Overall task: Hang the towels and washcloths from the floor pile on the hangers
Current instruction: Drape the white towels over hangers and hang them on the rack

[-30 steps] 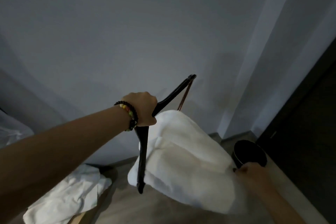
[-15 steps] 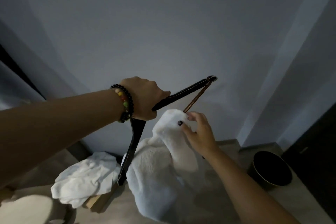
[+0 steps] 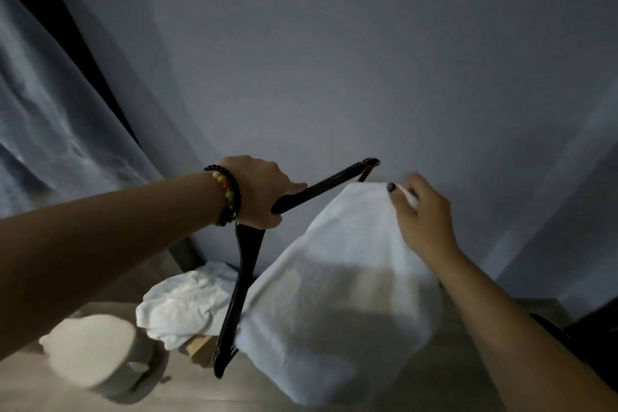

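My left hand [image 3: 259, 191], with a bead bracelet on its wrist, grips a dark wooden hanger [image 3: 240, 281] at its middle and holds it up in front of the wall. A white towel [image 3: 337, 304] hangs down from the hanger's far end, where the reddish bar shows. My right hand [image 3: 423, 214] pinches the towel's top edge just below that end. A pile of crumpled white cloths [image 3: 182, 308] lies on the floor behind the hanger's lower arm.
A pale round object [image 3: 88, 349] sits on the floor at lower left. A sheer curtain [image 3: 43, 130] hangs at the left beside a dark strip. A dark round bin [image 3: 555, 333] peeks out behind my right forearm. The grey wall fills the background.
My right hand has moved up and to the right with the towel's top edge, toward the hanger's far end. The towel now hangs spread wider. The view has tilted slightly left.
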